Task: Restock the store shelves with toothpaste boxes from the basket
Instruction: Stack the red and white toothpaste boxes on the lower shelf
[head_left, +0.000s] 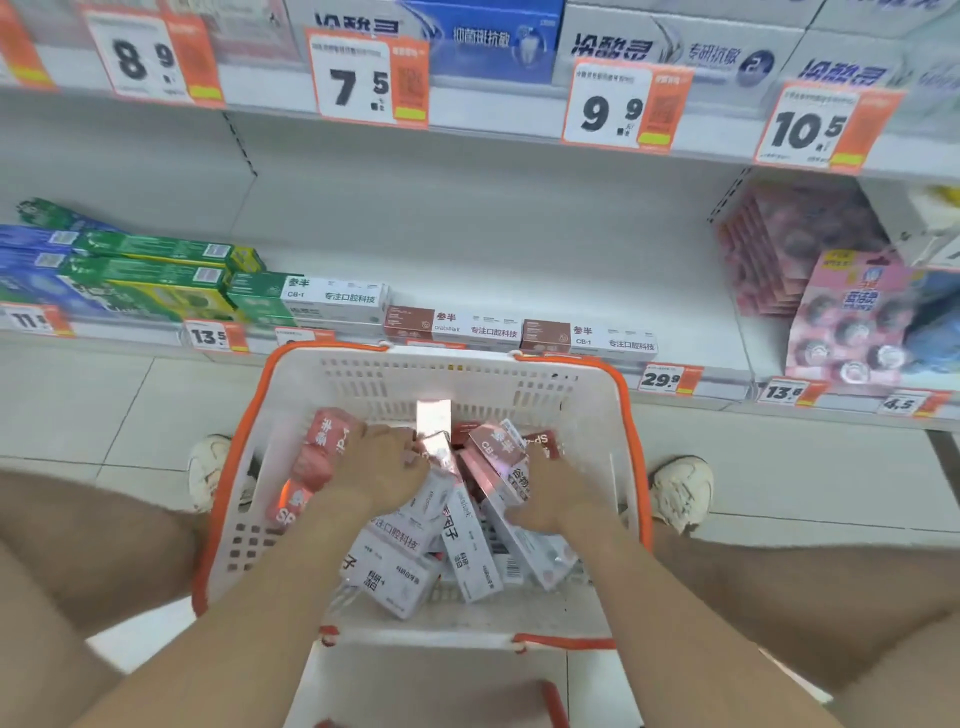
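- The basket (597, 415), white with an orange rim, stands on the floor (104, 405) between the person's knees, just before the lower shelf (519, 260).
- Toothpaste boxes (410, 561), white and red, lie heaped crosswise in the basket.
- Both hands are down in the heap, near each other.
- The left hand (382, 470) has its fingers curled round a pale box (434, 423) whose end sticks up.
- The right hand (553, 499) lies on boxes at the heap's right side; whether it grips one cannot be told.
- Shelved boxes (470, 327) of the same kind line the shelf's front edge.
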